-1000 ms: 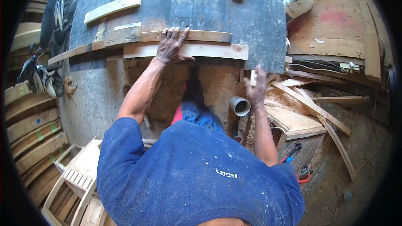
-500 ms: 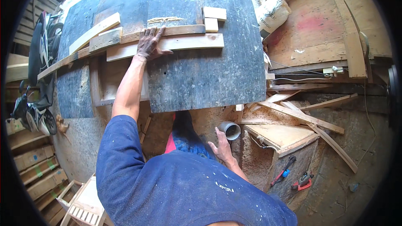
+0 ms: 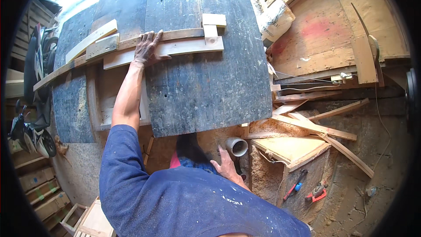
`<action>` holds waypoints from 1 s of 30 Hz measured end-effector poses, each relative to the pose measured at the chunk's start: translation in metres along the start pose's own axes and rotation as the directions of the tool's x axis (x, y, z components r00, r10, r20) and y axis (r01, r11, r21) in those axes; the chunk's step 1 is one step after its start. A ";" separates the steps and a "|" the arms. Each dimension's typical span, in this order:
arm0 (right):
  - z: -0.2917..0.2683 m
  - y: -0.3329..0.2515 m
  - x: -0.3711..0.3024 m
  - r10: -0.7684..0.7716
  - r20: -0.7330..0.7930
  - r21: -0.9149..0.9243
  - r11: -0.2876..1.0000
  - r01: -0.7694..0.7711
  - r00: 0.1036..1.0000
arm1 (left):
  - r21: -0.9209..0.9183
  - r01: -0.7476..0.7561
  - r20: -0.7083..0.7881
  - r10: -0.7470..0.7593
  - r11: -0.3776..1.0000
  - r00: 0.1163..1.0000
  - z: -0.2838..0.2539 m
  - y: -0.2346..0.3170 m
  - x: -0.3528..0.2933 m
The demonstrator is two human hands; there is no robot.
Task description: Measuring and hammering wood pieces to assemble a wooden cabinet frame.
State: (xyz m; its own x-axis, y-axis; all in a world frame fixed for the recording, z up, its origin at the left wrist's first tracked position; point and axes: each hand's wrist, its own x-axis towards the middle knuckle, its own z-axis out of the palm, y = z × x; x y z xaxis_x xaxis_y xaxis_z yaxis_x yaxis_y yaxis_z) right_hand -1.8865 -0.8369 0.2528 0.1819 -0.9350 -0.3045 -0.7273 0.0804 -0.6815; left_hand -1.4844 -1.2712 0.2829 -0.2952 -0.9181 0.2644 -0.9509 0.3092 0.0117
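Observation:
My left hand [image 3: 148, 49] lies with fingers spread over a long brown wooden strip [image 3: 180, 34] and the pale board [image 3: 193, 47] beside it. Both pieces rest on a dark, scuffed tabletop [image 3: 206, 87]. At their right end sit two small pale wood blocks, one block [image 3: 214, 19] crosswise beyond the other block [image 3: 210, 31]. A short weathered piece [image 3: 102, 47] and an angled pale slat [image 3: 91, 39] lie left of my hand. Low by my body, my right hand [image 3: 226, 165] is open and holds nothing, close to a grey pipe [image 3: 239, 147].
A rectangular opening [image 3: 115, 101] shows in the table's near left part. Wood offcuts [image 3: 315, 127] and shavings lie to the right, near a wooden box [image 3: 294, 149] with red-handled tools [image 3: 316, 192]. A motorbike [image 3: 39, 136] stands at far left; a filled sack [image 3: 276, 19] lies beyond the table's right edge.
The whole view has shifted, so the table appears slightly lower and further left. My left hand stays on the wooden pieces, and my right hand stays open near the pipe.

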 end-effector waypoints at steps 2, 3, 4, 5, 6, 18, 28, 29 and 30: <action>0.002 -0.002 0.004 -0.014 0.010 0.010 1.000 0.014 1.000 | -0.011 0.009 0.020 -0.008 1.000 1.000 0.000 -0.002 0.005; 0.001 -0.002 0.006 -0.020 0.024 0.034 0.999 0.019 1.000 | -0.001 0.014 0.004 -0.014 1.000 1.000 0.001 -0.004 0.008; 0.002 -0.002 0.008 -0.004 0.046 0.031 1.000 0.002 0.999 | -0.002 0.015 -0.001 -0.015 1.000 1.000 0.001 -0.005 0.010; 0.001 -0.002 0.011 -0.020 0.034 0.010 1.000 0.020 0.999 | -0.007 0.014 -0.019 -0.014 1.000 1.000 0.001 -0.006 0.015; 0.000 -0.002 0.012 -0.011 0.024 -0.001 1.000 0.011 1.000 | -0.008 0.016 -0.023 -0.016 1.000 1.000 0.001 -0.008 0.017; -0.021 0.001 -0.022 0.001 0.040 -0.036 0.999 0.000 0.999 | -0.056 0.016 -0.017 -0.017 0.998 1.000 -0.013 0.015 -0.026; -0.003 0.015 -0.069 -0.139 0.005 -0.006 0.990 0.139 0.990 | -0.173 -0.034 -0.022 0.030 0.984 0.999 -0.058 0.141 -0.248; -0.001 0.017 -0.076 -0.160 0.014 -0.005 0.987 0.160 0.987 | -0.192 -0.057 -0.020 0.054 0.980 0.998 -0.061 0.145 -0.265; 0.000 0.019 -0.082 -0.166 0.021 -0.025 0.986 0.166 0.986 | -0.269 -0.109 0.039 0.123 0.957 0.992 -0.066 0.145 -0.280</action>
State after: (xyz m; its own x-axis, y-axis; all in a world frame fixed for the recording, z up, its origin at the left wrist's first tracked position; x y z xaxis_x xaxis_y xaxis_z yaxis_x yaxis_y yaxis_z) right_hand -1.9149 -0.7586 0.2647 0.3139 -0.9279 -0.2011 -0.7032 -0.0849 -0.7059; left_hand -1.5332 -0.9531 0.2741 -0.4136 -0.8819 0.2263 -0.8532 0.4621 0.2417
